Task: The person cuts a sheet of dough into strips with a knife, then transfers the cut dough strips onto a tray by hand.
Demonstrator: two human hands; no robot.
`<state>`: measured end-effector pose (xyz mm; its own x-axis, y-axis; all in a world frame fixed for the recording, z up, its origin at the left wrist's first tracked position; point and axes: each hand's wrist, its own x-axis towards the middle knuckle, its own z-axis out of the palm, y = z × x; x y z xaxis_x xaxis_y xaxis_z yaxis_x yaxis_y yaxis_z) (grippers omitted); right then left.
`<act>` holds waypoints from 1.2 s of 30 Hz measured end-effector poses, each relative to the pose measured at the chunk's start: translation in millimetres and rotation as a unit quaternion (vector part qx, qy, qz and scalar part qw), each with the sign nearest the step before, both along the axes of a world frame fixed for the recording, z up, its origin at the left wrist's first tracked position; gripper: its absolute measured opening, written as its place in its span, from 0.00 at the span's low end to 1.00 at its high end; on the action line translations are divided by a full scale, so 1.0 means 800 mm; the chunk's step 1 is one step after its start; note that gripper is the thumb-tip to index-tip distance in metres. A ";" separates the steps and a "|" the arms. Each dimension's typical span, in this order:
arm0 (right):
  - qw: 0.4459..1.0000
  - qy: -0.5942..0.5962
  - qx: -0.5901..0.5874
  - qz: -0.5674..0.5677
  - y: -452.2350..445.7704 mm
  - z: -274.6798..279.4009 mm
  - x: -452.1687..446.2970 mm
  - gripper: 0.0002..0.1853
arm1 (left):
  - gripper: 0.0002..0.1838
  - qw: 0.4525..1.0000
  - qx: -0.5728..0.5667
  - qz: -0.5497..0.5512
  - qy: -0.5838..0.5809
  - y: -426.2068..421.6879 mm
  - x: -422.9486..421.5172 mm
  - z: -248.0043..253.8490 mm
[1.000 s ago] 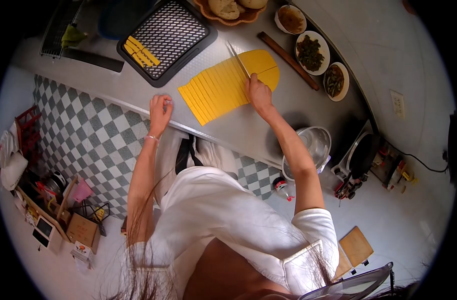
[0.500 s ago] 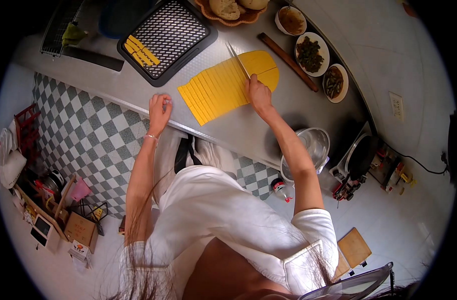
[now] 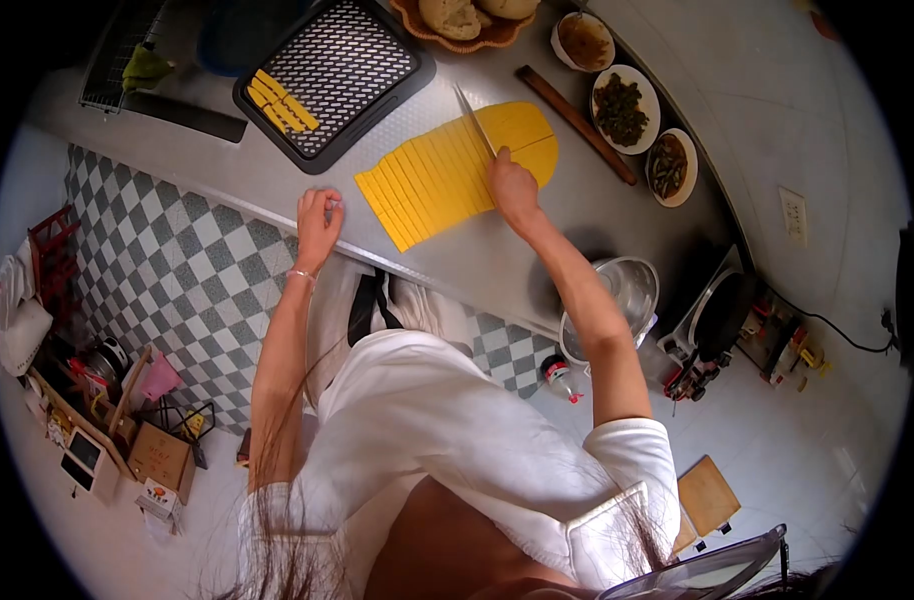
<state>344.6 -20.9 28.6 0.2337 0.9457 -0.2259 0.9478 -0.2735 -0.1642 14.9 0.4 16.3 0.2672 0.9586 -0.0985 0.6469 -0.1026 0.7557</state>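
A flat sheet of yellow dough (image 3: 432,185) lies on the metal counter, sliced into many narrow strips on its left part; the rounded right end is uncut across but has one lengthwise line. My right hand (image 3: 515,188) is closed round the handle of a knife (image 3: 475,118), whose blade lies across the dough where the strips end. At the counter's front edge rests my left hand (image 3: 319,215), fingers curled, apart from the dough; whether anything is inside them I cannot make out. Several yellow strips (image 3: 283,102) lie on a black perforated tray (image 3: 352,60) beyond the dough.
A wooden rolling pin (image 3: 577,125) lies right of the dough. Bowls of food (image 3: 622,108) line the wall behind it. A basket of buns (image 3: 467,30) stands at the back. Near my right forearm is a metal bowl (image 3: 627,285). A dark pan (image 3: 727,315) is further right.
My right hand and the knife have shifted very slightly, with the blade at nearly the same line on the dough. My left hand stays in place.
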 end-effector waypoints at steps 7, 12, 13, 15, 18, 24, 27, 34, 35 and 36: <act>1.000 -0.006 -0.010 -0.005 0.003 0.002 -0.005 0.08 | 0.06 1.000 -0.003 -0.001 0.011 0.000 0.001 0.003; 1.000 0.003 -0.020 -0.005 -0.001 -0.002 0.000 0.08 | 0.06 1.000 -0.005 0.001 0.000 -0.001 -0.002 -0.004; 1.000 0.008 -0.025 -0.006 -0.001 -0.003 0.001 0.09 | 0.06 1.000 -0.004 0.000 0.004 0.000 -0.003 -0.004; 1.000 0.015 -0.019 -0.004 -0.007 0.004 0.001 0.09 | 0.06 1.000 -0.006 -0.004 0.001 -0.002 -0.007 -0.007; 0.999 0.006 -0.032 -0.003 -0.016 0.008 0.008 0.09 | 0.06 1.000 -0.004 -0.002 0.001 -0.002 -0.003 -0.008; 1.000 -0.003 -0.006 -0.009 -0.023 -0.004 0.004 0.11 | 0.07 1.000 0.002 0.000 0.003 0.001 -0.001 -0.003; 1.000 0.000 -0.019 -0.011 -0.027 -0.004 0.004 0.12 | 0.07 1.000 -0.001 -0.002 0.007 -0.002 -0.003 -0.007; 0.998 0.012 -0.065 -0.010 -0.033 0.007 0.014 0.13 | 0.05 1.000 0.013 -0.008 -0.002 -0.003 -0.005 -0.014; 0.998 0.013 -0.064 -0.011 -0.036 0.008 0.016 0.13 | 0.05 1.000 0.012 -0.008 0.000 -0.002 -0.004 -0.015; 0.998 0.015 -0.064 -0.012 -0.040 0.008 0.016 0.13 | 0.05 1.000 0.010 -0.007 0.004 -0.002 -0.004 -0.015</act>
